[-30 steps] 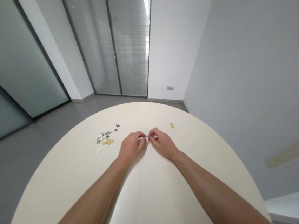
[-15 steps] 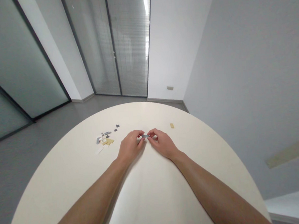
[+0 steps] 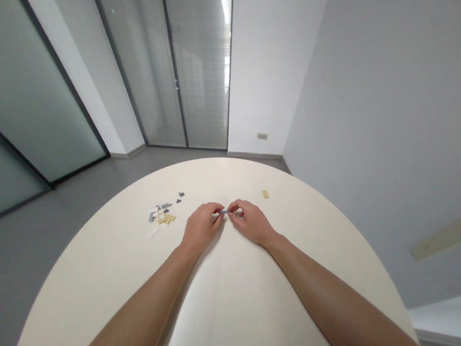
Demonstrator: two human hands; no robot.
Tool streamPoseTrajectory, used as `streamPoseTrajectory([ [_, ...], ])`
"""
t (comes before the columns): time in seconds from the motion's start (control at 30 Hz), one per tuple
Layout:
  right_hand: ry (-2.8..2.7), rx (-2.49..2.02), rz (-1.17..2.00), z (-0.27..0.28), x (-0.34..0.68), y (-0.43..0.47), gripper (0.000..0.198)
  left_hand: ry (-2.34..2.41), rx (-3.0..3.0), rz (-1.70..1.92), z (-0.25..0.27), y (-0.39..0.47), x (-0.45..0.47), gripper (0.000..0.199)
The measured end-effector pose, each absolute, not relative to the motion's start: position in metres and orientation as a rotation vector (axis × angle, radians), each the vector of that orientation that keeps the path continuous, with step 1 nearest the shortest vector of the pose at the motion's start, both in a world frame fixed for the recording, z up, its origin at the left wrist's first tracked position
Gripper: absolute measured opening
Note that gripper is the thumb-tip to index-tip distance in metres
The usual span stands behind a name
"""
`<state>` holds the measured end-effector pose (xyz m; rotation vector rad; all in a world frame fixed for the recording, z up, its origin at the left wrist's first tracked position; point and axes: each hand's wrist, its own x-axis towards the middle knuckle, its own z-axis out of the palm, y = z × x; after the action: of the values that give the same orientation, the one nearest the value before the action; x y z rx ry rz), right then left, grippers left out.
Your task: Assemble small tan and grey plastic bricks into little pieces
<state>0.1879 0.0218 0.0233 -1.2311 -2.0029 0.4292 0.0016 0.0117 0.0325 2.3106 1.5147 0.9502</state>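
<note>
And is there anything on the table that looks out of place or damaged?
Nothing looks spilled. One yellowish piece lies alone beyond the right hand, apart from the loose pile on the left, so it stands out a little. I cannot judge damage at this size.

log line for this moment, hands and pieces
left hand: pinching grey piece | right hand: at its other end | mixed pile: left of left hand | yellow piece: ahead-right of right hand
</note>
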Motion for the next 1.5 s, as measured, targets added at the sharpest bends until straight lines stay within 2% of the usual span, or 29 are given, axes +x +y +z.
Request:
streamPoseTrajectory([
  [1.5,-2.048,-1.265,0.352,0.0256,0.1885,0.0209,0.006,1.546,2.321,0.894,0.0367,0.0092,0.0034,0.016],
])
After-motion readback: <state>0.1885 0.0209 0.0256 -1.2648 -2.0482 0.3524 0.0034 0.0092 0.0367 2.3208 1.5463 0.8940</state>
